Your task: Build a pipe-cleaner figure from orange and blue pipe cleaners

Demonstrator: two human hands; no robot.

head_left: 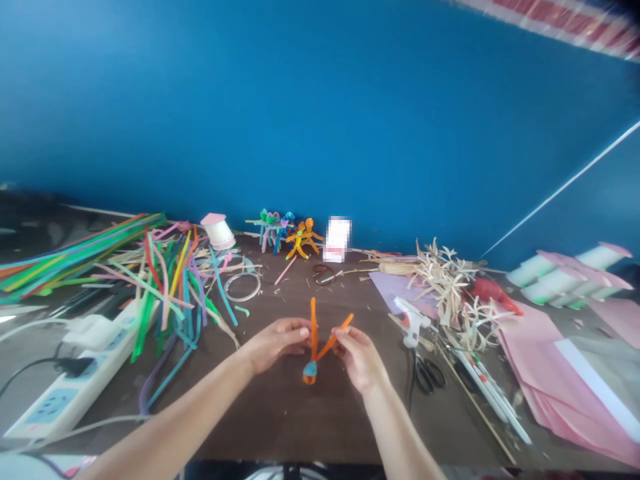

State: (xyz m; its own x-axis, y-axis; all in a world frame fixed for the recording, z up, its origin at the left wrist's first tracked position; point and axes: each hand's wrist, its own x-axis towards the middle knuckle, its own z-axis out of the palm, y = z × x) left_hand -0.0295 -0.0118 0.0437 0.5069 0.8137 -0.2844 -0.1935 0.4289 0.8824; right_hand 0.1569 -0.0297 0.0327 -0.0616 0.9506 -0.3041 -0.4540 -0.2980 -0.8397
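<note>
Between my hands is a bent orange pipe cleaner (313, 327), its two ends spread upward in a V. At its lower end is a small blue-and-orange coiled part (310, 371). My left hand (281, 343) pinches the upright strand with thumb and fingers. The slanted strand is caught between the thumb and fingertips of my right hand (361, 359). The pipe cleaner is held just above the dark table (310, 427); whether its lower end touches the tabletop I cannot tell.
Many coloured pipe cleaners (170, 280) lie left, by a power strip (55, 403). Small pipe-cleaner figures (301, 238) stand by the blue wall. On the right are a glue gun (412, 321), scissors (430, 375), dried plant pieces (443, 273) and pink sheets (530, 360).
</note>
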